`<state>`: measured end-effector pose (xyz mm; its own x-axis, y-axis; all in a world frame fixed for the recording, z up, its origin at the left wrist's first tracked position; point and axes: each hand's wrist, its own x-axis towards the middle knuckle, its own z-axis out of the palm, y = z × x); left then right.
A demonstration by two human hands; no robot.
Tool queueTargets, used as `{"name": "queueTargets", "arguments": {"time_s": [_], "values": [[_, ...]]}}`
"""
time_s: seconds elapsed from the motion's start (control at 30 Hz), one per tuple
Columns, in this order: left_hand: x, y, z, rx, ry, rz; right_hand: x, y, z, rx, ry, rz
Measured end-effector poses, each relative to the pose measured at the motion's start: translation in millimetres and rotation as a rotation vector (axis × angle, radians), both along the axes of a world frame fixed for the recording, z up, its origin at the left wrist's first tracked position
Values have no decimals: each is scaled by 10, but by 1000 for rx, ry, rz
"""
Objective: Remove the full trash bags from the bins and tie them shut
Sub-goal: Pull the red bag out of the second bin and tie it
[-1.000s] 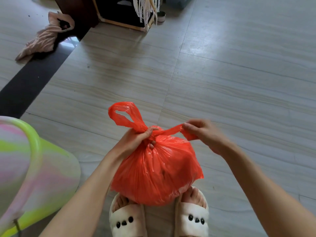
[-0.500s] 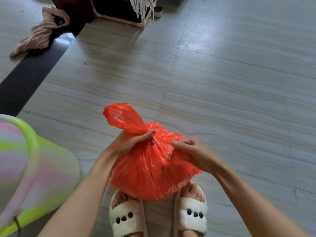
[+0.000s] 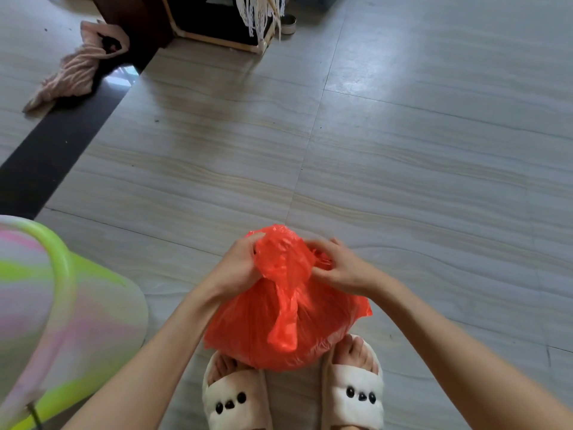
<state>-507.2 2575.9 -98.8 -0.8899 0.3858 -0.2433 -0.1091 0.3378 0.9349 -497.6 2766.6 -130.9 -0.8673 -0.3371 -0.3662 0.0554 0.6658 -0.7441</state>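
Note:
A full red plastic trash bag point(image 3: 248, 330) stands on the tiled floor just in front of my feet. Its top is gathered into a bunch of crumpled plastic. My left hand point(image 3: 237, 270) grips that bunch from the left. My right hand point(image 3: 339, 268) pinches it from the right, fingers pressed into the plastic. One loose handle strip hangs down the front of the bag. Both hands sit close together at the top of the bag.
A green, pink-swirled plastic bin point(image 3: 52, 318) stands at the lower left. A pink cloth point(image 3: 79, 68) lies by a dark floor strip point(image 3: 52, 150) at the upper left. A wooden-framed dark cabinet point(image 3: 217, 23) with white fringe stands at the back. My slippers point(image 3: 352, 395) are under the bag.
My hands came together over the bag's top. The raised left handle loop has been folded down, and a strip now hangs over the bag's front.

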Motion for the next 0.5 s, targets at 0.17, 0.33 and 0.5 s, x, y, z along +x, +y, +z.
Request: {"name": "queueTargets", "arguments": {"time_s": [0.17,0.33,0.5], "values": [[2,-43,-80,-407,358,-127,-35,-54,-89,49,173,56],[165,22,-104,-753,707,4,0,-103,-124,-37,277,1],[34,47,-82,-812,720,269,-50,-223,-50,-178,219,-73]]}}
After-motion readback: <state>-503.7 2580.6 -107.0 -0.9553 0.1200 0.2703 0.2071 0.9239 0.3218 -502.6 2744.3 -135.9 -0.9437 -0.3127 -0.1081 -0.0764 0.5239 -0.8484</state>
